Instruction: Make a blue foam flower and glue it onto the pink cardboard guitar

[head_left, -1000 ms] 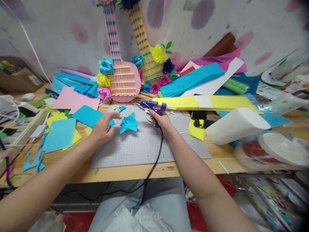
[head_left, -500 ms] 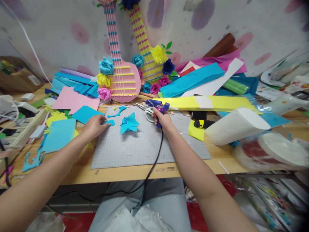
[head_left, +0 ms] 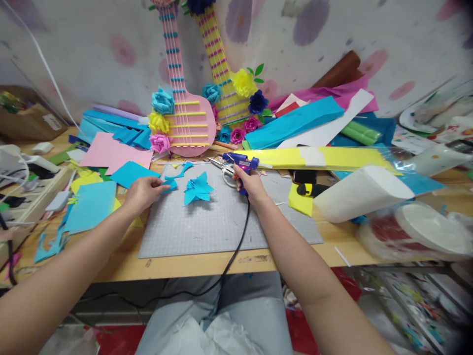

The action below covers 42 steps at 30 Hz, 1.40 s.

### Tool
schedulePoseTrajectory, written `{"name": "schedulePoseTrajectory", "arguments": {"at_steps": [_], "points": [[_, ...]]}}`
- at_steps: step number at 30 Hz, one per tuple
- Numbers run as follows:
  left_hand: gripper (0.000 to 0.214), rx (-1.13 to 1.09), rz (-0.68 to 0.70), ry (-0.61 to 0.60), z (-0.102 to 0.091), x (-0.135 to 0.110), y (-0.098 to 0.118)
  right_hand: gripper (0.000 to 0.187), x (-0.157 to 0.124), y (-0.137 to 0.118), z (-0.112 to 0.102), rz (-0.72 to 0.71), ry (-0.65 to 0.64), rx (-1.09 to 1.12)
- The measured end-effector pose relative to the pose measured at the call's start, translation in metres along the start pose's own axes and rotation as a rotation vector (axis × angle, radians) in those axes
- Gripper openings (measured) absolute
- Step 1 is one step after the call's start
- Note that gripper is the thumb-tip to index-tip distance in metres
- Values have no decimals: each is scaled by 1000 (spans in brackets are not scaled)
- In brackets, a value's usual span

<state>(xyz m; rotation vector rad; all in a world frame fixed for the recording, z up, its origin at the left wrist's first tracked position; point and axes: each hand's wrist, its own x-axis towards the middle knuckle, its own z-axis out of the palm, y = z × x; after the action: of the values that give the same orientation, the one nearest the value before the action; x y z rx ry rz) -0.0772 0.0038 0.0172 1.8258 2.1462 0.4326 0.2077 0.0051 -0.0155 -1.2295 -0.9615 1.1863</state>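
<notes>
My left hand (head_left: 145,192) pinches a small blue paper petal (head_left: 170,185) at the left side of the grey cutting mat (head_left: 207,236). Just right of it, a blue paper flower (head_left: 198,189) with pointed petals lies on the mat, touched by neither hand. My right hand (head_left: 251,183) is wrapped round the handle of a blue glue gun (head_left: 241,161), whose nozzle points left. Silver scissors (head_left: 227,175) lie beside and partly under the gun. A curved blue paper scrap (head_left: 180,171) rests at the mat's back edge.
Behind the mat stand a pink paper guitar (head_left: 195,121) and a yellow one (head_left: 232,108), both with paper flowers. Blue sheets (head_left: 91,206) lie left. At right are a white paper roll (head_left: 364,192) and a utility knife (head_left: 313,190). The gun's black cord (head_left: 242,236) crosses the mat.
My left hand has shifted slightly left, and the blue petal in it has turned, showing a more rounded outline. My right hand and the glue gun have stayed put.
</notes>
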Motion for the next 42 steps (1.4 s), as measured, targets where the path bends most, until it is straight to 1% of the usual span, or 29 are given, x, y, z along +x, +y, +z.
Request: {"name": "schedulePoseTrajectory", "arguments": {"at_steps": [6, 12, 14, 17, 19, 21, 27, 31, 34, 39, 42], "points": [[37, 9, 44, -27, 0, 6, -4, 41, 1, 1, 0, 4, 3, -10], [43, 117, 18, -69, -2, 6, -4, 40, 1, 2, 0, -9, -9, -2], [40, 126, 37, -47, -3, 6, -5, 40, 1, 2, 0, -9, -10, -3], [29, 14, 61, 44, -4, 6, -5, 40, 0, 1, 0, -7, -15, -1], [28, -103, 40, 91, -4, 5, -4, 40, -1, 0, 0, -11, -19, 5], [29, -183, 8, 99, -5, 3, -2, 40, -1, 0, 0, -15, -21, 8], [24, -329, -62, 90, -6, -1, 5, 39, 0, 1, 0, -25, -28, 10], [27, -333, -88, 135, -2, 3, 0, 40, -1, 0, 0, -31, -30, -5], [30, -343, -61, 173, 0, 6, -6, 39, -1, -1, 0, -29, -26, -8], [36, -328, -51, 160, 1, 8, -11, 39, -1, -1, 1, -25, -28, -1], [40, -282, -20, 152, 0, 7, -10, 39, 0, 1, 1, -33, -30, 5]]}}
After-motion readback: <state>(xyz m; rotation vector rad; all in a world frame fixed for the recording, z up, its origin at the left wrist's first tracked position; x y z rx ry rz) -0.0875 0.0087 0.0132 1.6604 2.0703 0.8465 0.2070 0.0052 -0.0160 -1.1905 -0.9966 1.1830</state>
